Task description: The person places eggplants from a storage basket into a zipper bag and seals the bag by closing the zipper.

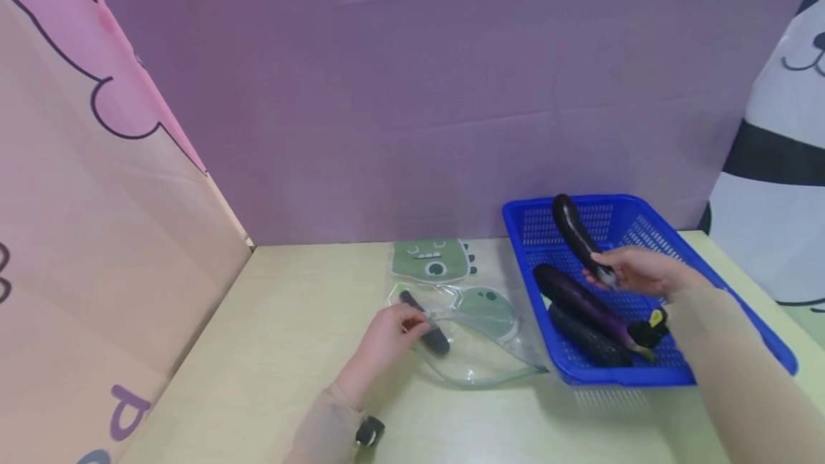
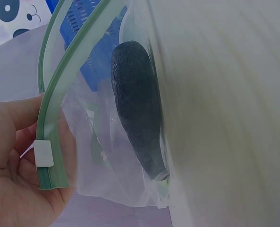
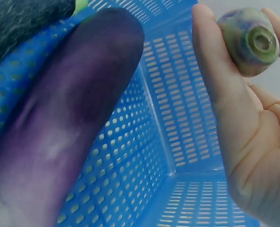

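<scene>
My left hand (image 1: 389, 335) pinches the green zip edge of a clear plastic bag (image 1: 493, 313) printed with a green cartoon creature; its mouth gapes toward me. A white slider (image 2: 44, 153) sits on the zip by the fingers. Inside the bag lies a dark, long vegetable (image 2: 137, 106) with finely rough skin. My right hand (image 1: 638, 271) grips a dark eggplant (image 1: 576, 229) by its stem end, raised over the blue basket (image 1: 634, 378) and tilted away to the left. Below it in the basket lie a purple eggplant (image 1: 583, 299) and a dark, rough-skinned long vegetable (image 1: 589, 339).
The basket stands right of the bag on a pale wooden table (image 1: 271, 349). Behind rises a purple cloth wall (image 1: 451, 92), with printed panels at both sides. A small black device (image 1: 369, 432) is at my left wrist.
</scene>
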The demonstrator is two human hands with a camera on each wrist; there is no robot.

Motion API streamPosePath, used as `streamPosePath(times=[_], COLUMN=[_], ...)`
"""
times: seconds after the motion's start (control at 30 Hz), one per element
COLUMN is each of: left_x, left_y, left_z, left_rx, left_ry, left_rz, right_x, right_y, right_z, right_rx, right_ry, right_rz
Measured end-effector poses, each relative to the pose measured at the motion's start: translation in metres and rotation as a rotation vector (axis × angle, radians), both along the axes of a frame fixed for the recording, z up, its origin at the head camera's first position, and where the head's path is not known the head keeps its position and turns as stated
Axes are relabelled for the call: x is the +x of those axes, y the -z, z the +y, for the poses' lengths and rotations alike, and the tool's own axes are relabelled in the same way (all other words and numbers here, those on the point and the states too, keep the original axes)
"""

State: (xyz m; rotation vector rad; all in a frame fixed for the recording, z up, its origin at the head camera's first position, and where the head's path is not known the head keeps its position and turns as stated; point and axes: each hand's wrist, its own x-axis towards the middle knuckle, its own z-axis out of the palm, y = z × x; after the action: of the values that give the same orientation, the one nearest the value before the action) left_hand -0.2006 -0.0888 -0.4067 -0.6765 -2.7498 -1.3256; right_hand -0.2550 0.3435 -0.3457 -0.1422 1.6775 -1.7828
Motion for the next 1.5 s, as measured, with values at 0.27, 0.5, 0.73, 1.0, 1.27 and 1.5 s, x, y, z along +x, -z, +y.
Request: streamPosePath(times=[0.27,0.5,0.73,1.0,1.27,1.5], left_x=[0.000,0.000,0.000,0.000,0.000,0.001], left_y=[0.000,0.000,0.000,0.001,0.002,0.001], left_z=[0.000,0.000,0.000,0.000,0.000,0.000], left_rx=[0.000,-0.004,-0.005,-0.008,-0.009,-0.010], left_ry=[0.002,0.001,-0.005,-0.006,0.000,0.004], left_rz=[-0.004,-0.003,-0.009,-0.002,0.005,0.016], right_x=[0.001,0.001,0.002,0.002,0.005,0.008], right_y=[-0.003,-0.006,-0.009,-0.011,-0.016,-0.021], right_z=[0.001,0.000,-0.005,-0.007,-0.009,-0.016], right_rx=[0.005,0.031,0.036,0.021,0.041,0.069], right_ry=[0.049,0.082,0.063,0.043,0.044,0.038], right_rz=[-0.016,-0.011,0.004,0.019,0.049,0.072])
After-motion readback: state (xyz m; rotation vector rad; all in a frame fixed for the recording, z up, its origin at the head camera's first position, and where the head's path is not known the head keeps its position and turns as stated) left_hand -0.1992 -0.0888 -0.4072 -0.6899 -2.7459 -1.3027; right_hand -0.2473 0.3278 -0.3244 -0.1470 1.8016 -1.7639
